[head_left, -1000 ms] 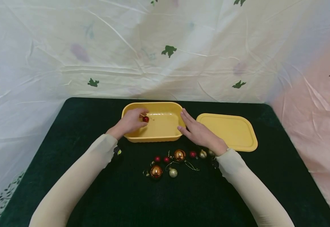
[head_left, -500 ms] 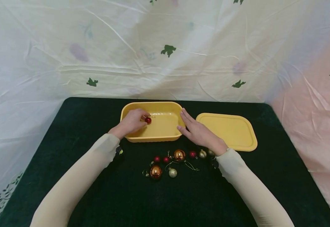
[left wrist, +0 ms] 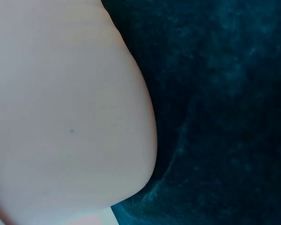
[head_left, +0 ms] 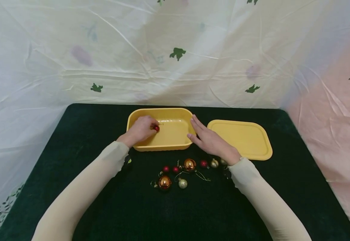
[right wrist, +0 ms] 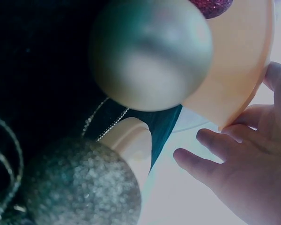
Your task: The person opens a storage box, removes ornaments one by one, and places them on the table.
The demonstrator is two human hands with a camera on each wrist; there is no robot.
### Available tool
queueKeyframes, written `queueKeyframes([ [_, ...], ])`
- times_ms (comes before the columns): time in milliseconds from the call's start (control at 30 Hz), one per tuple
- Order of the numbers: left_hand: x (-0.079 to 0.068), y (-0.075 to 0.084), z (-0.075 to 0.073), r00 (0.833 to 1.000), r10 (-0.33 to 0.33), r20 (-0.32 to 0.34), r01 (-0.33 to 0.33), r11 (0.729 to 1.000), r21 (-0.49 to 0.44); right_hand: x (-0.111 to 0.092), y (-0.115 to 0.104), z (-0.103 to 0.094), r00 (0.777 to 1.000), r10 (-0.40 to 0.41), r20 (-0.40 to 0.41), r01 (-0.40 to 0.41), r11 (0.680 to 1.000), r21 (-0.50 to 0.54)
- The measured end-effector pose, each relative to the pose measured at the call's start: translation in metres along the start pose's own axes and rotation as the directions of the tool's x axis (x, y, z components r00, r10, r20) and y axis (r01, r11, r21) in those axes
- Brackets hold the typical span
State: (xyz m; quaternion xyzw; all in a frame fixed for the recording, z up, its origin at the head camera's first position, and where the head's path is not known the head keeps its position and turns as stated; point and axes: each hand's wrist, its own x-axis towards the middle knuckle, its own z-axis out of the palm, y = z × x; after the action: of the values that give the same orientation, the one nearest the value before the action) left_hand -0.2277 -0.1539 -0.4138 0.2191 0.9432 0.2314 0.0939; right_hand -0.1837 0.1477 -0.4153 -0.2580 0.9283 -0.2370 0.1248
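My left hand (head_left: 142,130) reaches into the yellow plastic box (head_left: 163,147) and holds a small red bauble (head_left: 156,128) at its fingertips, low inside the box. A gold string shows beside the bauble. My right hand (head_left: 211,139) lies against the box's right side, fingers straight and thumb spread toward the front. In the right wrist view, fingertips of my right hand (right wrist: 253,145) touch the box wall (right wrist: 239,56). The left wrist view shows a smooth close surface and dark cloth, but no fingers or bauble.
A yellow lid (head_left: 241,139) lies flat right of the box. In front sit several baubles: large copper ones (head_left: 164,182), small red ones (head_left: 204,164), and gold ones (head_left: 182,183), with loose strings. A dark green cloth (head_left: 169,214) covers the table; a fabric backdrop (head_left: 175,80) rises behind.
Within the box, my left hand has moved slightly right with the red bauble, and its fingers now cover more of it. My right hand stays at the box's side.
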Motion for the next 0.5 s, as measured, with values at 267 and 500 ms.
queueKeyframes([
  [267, -0.003, 0.001, 0.0, 0.999, 0.016, -0.045, -0.017, 1.0, -0.02, 0.001, -0.002, -0.001, 1.0, 0.001, 0.002, -0.001, 1.0, -0.001],
  [500, -0.011, 0.006, 0.002, 0.994, 0.06, -0.095, -0.063, 0.997, -0.033, 0.001, -0.003, -0.001, 1.0, 0.007, 0.0, -0.007, 1.0, -0.005],
])
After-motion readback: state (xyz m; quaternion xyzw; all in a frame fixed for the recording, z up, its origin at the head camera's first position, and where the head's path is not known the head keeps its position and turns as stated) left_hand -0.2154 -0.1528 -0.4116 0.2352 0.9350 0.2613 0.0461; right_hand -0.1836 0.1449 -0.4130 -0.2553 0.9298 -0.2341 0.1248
